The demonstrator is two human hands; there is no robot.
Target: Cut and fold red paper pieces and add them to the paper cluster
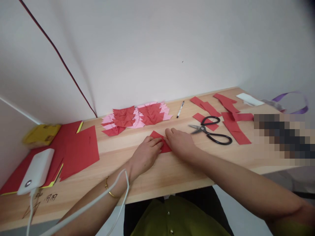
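Note:
A small red paper piece (pixel 157 135) lies on the wooden table (pixel 147 177) in front of me. My left hand (pixel 145 154) presses on its left side with fingers bent down onto the paper. My right hand (pixel 179 141) covers its right part, fingers flat and pressed together on it. A gold bangle sits on my left wrist. Behind the hands is a spread of several folded red and pink paper pieces (pixel 135 118).
Black-handled scissors (pixel 211 131) lie right of my right hand among red paper strips (pixel 233 126). A pen (pixel 180 109) rests near the wall. Red paper sheets (pixel 78 150), a white power bank (pixel 36 170) with cable and a yellow pack (pixel 41 133) sit left.

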